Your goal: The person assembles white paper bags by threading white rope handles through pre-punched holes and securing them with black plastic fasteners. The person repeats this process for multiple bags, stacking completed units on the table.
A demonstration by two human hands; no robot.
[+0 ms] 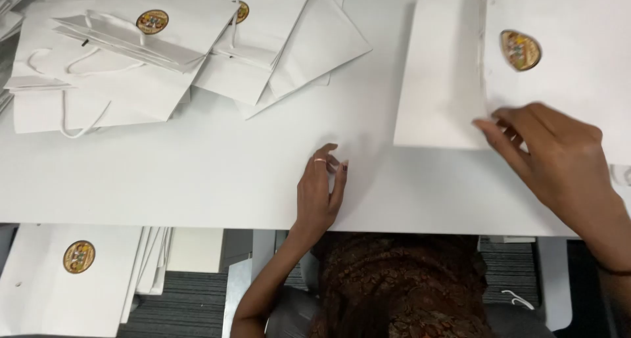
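Left hand (320, 193) nearest, resting flat on white table (197, 180) near front edge, fingers loosely together, holding nothing. Right hand (549, 150) spread, fingertips pressing folded edge of flat white paper bag (440, 81) at far right. Pile of roughly four bags (131, 68) far left; bare tabletop between.

White paper bags (125, 75) with round gold-brown stickers (152, 21) on a white table (197, 180)

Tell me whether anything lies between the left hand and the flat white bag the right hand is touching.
Nothing visible does. Only bare white table separates the left hand from the flat white bag, whose lower edge the right hand touches.
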